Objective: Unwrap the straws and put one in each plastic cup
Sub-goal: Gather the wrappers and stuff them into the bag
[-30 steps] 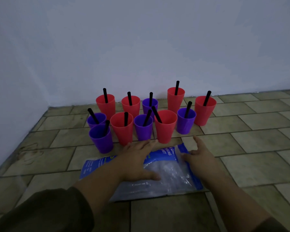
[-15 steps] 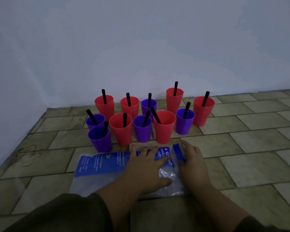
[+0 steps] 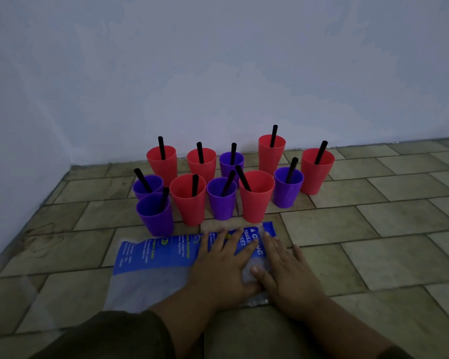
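Your left hand (image 3: 222, 265) lies flat on a plastic bag (image 3: 156, 257) on the tiled floor (image 3: 373, 218). Its fingers are straight and a little spread. It holds nothing and only presses down on the bag. Your right hand (image 3: 288, 275) lies flat too, just beside the left one, on the right end of the bag. Its fingers are straight as well, and it grips nothing. The two thumbs are very close, but you cannot tell if they touch. A dark sleeve (image 3: 109, 335) covers your left arm.

The bag has a blue part with writing on its far side. The near part is see-through. You cannot tell what is inside it.

The cups stand on the floor just behind the bag, near the wall (image 3: 218, 73). There are eleven of them, six red and five purple. They stand upright and close together, in about two rows. The front purple cup (image 3: 154, 216) is on the left and almost touches the far edge of the bag. Next to it stands the front red cup (image 3: 188, 203). The tall red cup (image 3: 271, 156) is at the back. The right red cup (image 3: 317, 172) stands farthest to the right, with a purple cup (image 3: 287, 189) just beside it.

Each cup has one black straw in it. The straws all lean on the rims and poke out of the tops. The straw (image 3: 273, 134) in the tall red cup sticks up the highest.
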